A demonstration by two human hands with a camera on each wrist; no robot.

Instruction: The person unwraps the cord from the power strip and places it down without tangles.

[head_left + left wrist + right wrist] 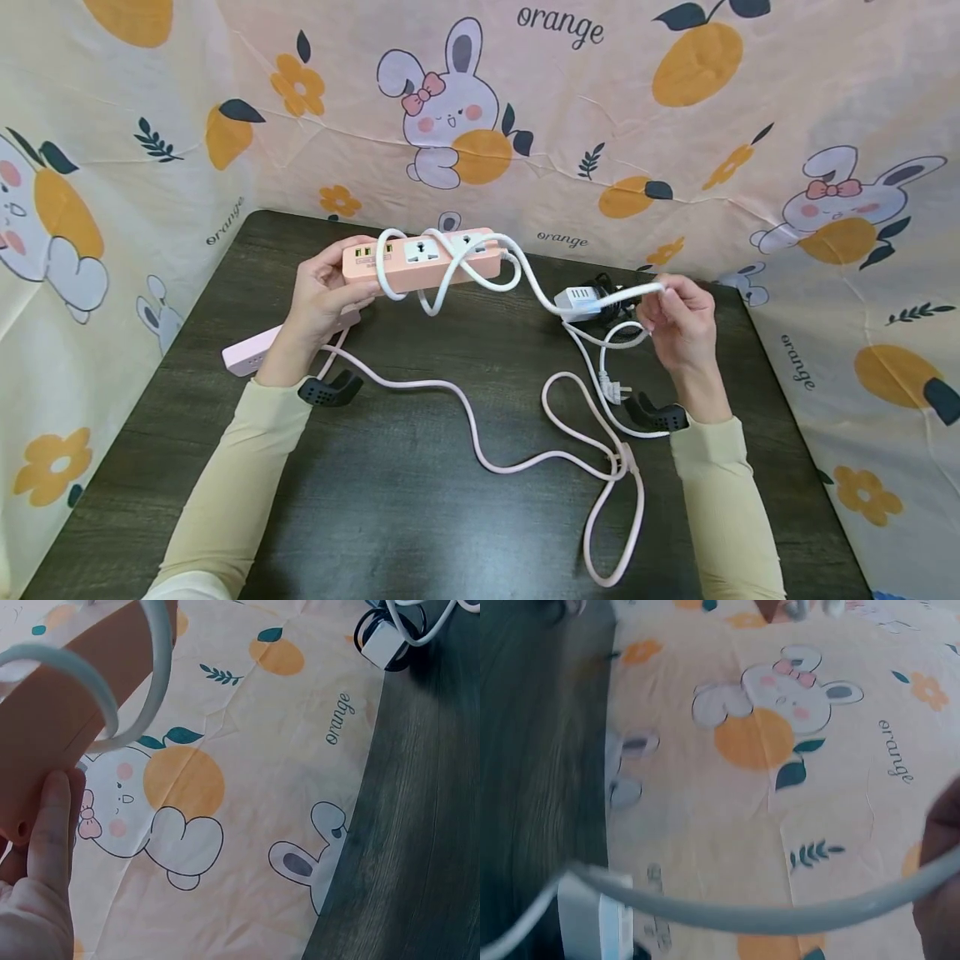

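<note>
1. Nearest, two pale yellow sleeves [225, 492] reach in over a dark wood-grain table [390, 517], a black wrist strap [330, 390] on each arm.
2. On the tabletop between the arms, a pale pink cable [420, 384] runs rightward into a gathered, looped bundle.
3. Beyond that, near the right wrist, lies a white plug [613, 389] among thin white cable; a pink power strip [251, 350] lies on the left, partly hidden by the left forearm.
4. The left hand [324, 292] grips one end of a peach power strip [408, 271], thumb across the front, holding it raised above the table.
5. A thick white cord [532, 275] winds in loose loops around that strip, then sags across to the right.
6. The right hand [682, 325] pinches the cord between thumb and fingers, well apart from the strip.
7. Just left of this hand sits a white charger block [576, 300] beside coiled black cable.
8. Farthest, a backdrop [360, 158] shows printed rabbits and oranges.
</note>
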